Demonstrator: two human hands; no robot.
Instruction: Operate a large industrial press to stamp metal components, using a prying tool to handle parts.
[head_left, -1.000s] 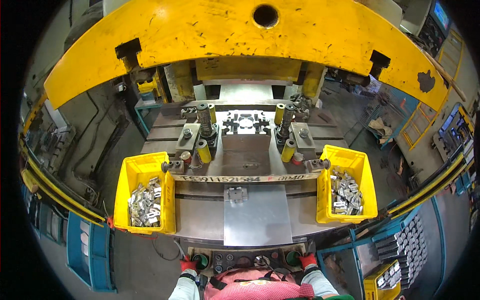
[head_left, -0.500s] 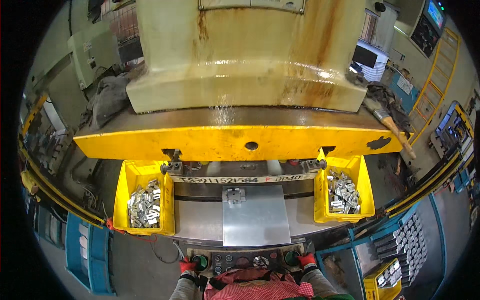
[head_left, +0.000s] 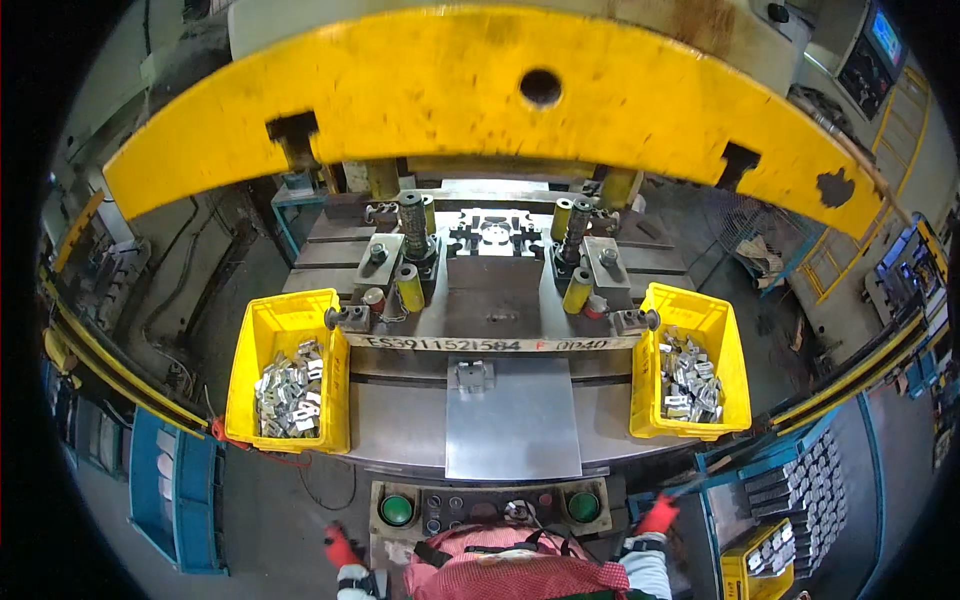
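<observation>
My left hand (head_left: pixel 342 548), in a red glove, is at the lower left beside the control panel (head_left: pixel 468 505), clear of its green button (head_left: pixel 396 510). Its fingers look closed; a faint blurred thing sticks out from them. My right hand (head_left: pixel 657 514), also red-gloved, is off to the right of the other green button (head_left: pixel 582 507). From its closed fingers a thin grey tool (head_left: pixel 688 488) points up and right, smeared by motion. Ahead, a flat metal plate (head_left: pixel 513 425) lies on the press bed with a small metal block (head_left: pixel 472 377) at its far left corner.
Yellow bins of small metal parts stand left (head_left: pixel 240 400) and right (head_left: pixel 740 390). Behind the plate is a die (head_left: pixel 495 235) with posts, below the raised yellow press ram (head_left: pixel 440 80). Blue racks (head_left: pixel 175 500) stand left and right; a yellow crate (head_left: pixel 735 575) is lower right.
The yellow ram has risen, uncovering the die and its posts. Both hands have left the green buttons and swung outward, the left one also toward me.
</observation>
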